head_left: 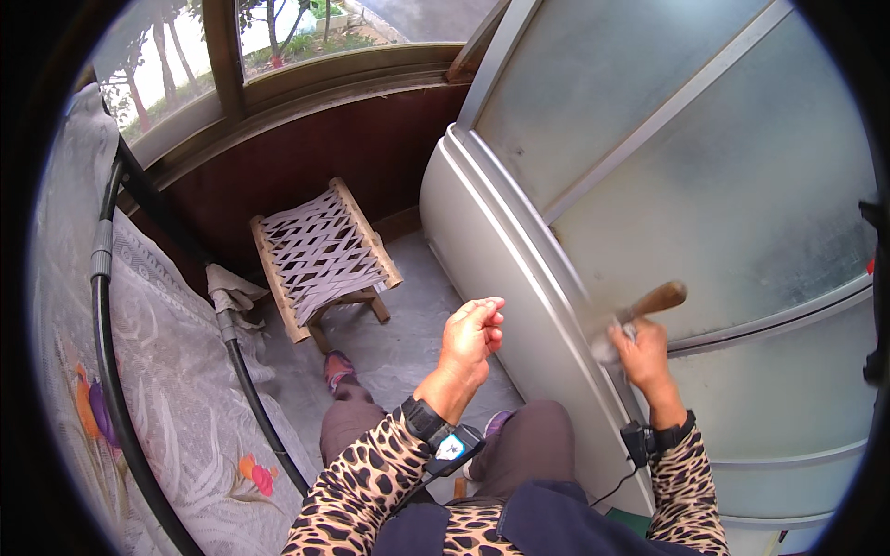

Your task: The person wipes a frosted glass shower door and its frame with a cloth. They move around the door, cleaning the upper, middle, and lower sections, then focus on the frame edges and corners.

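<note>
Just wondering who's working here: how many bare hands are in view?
2: the left hand, fingers curled, near the middle; the right hand, gripping a wooden-handled tool, farther right. No others show.

So it's a wooden-handled tool [656,300], brown, with a thick rounded butt that pokes up and off to the right, the whole handle sitting at a slant. It's gripped in the right hand [646,355], right by the frosted panel [723,213]. The lower end looks like a pale whitish smear, way too blurry to tell its shape, sorry.
</note>
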{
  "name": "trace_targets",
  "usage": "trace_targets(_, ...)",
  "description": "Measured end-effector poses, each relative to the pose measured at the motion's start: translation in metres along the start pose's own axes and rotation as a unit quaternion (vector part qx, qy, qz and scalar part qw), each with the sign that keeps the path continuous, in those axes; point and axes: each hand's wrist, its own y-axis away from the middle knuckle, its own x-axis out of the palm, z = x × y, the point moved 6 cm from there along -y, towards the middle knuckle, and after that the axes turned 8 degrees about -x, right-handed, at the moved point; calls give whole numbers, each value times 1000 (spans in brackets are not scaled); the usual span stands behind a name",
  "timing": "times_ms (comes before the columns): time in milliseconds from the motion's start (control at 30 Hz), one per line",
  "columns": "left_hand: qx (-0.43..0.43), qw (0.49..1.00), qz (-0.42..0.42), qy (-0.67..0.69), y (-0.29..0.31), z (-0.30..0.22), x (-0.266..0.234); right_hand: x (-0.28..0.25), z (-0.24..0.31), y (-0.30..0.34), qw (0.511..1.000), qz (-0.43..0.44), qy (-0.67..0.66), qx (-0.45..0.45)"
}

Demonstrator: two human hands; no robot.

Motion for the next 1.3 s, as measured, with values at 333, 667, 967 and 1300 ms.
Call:
trace_targets(333,-4,1000,9,7,-8,-6,7,66,74,-179,991,-9,42,-125)
trace_targets(667,108,988,-98,51,-20,-49,-8,133,72,-213,814,103,-571,21)
trace_targets(967,81,980,95,158,-13,-65,8,119,116,-146,880,33,-421,-219)
trace_targets(1300,109,981,99,124,-8,-57,15,89,108,-109,917,-56,-288,-269)
